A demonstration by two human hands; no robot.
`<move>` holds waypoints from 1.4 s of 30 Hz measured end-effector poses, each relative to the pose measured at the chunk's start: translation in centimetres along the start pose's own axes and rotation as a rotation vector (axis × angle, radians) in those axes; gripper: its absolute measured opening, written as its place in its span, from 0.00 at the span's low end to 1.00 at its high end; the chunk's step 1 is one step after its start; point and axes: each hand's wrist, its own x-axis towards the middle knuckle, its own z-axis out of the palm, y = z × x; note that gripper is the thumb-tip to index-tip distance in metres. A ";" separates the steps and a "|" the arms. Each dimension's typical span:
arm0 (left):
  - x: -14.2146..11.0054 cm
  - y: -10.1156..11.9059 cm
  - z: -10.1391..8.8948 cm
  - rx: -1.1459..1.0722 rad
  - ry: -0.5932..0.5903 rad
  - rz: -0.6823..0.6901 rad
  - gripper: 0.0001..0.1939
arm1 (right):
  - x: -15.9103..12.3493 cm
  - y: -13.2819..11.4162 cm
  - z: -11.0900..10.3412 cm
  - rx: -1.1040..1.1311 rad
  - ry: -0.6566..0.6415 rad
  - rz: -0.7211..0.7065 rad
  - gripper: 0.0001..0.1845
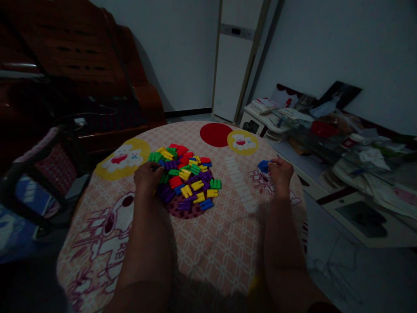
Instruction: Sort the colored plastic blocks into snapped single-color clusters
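In the centre-left of the frame, a heap of coloured blocks (pixel 185 174) is spread on the round, cloth-covered table (pixel 224 243). The heap's left edge is met by the left hand (pixel 148 177), whose fingers are curled down among the blocks; whether one is gripped there cannot be told, since the fingertips are hidden. From that hand, the bulk of the heap is found toward the right, with the blocks' long axes pointed in many directions.

At the right of the frame, a blue piece (pixel 263 166) is pinched in the fingertips of the right hand (pixel 282 174). It is held just left of the knuckles, near the table's right side; its long axis cannot be made out. The heap is thus much nearer to the left hand, while the right is kept well apart from it, with a pale ladder-like strip (pixel 240 184) seen running obliquely between.
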 end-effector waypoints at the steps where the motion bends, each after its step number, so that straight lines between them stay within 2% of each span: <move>1: 0.0 0.1 0.0 0.002 -0.003 -0.003 0.15 | -0.1 0.0 0.1 -0.057 0.004 -0.023 0.19; 3: 0.0 0.1 -0.1 0.004 -0.008 -0.008 0.15 | -0.5 -0.5 0.6 -0.176 0.002 -0.054 0.17; 7: 0.1 0.0 0.2 -0.009 0.005 -0.010 0.16 | -1.6 -1.3 1.6 -0.399 -0.089 -0.114 0.14; 12: 0.3 -0.2 0.8 0.001 0.032 -0.030 0.19 | -2.2 -1.2 2.2 -0.500 -0.119 -0.113 0.14; 21: -0.1 0.0 0.3 0.039 -0.015 -0.007 0.20 | -2.3 -1.3 2.3 -0.337 0.012 -0.123 0.18; 25: 0.0 -0.1 0.4 0.048 -0.022 0.020 0.19 | -2.3 -1.7 3.0 -0.249 0.006 -0.125 0.19; 28: 0.0 -0.1 0.2 0.050 -0.039 0.029 0.20 | -2.5 -2.2 4.1 -0.150 -0.054 -0.156 0.19; 32: -0.2 0.1 -0.3 -0.024 -0.060 0.017 0.21 | -3.2 -3.1 5.6 -0.055 -0.286 -0.200 0.17; 35: -0.5 0.5 -0.5 -0.134 0.020 0.015 0.21 | -3.7 -3.6 6.0 -0.080 -0.421 -0.196 0.15; 39: -0.8 1.7 -0.8 -0.234 0.177 0.024 0.19 | -3.8 -3.7 5.8 -0.075 -0.399 -0.168 0.15; 42: -1.3 3.1 -0.8 -0.382 0.151 0.080 0.19 | -3.7 -3.6 5.8 -0.057 -0.388 -0.166 0.16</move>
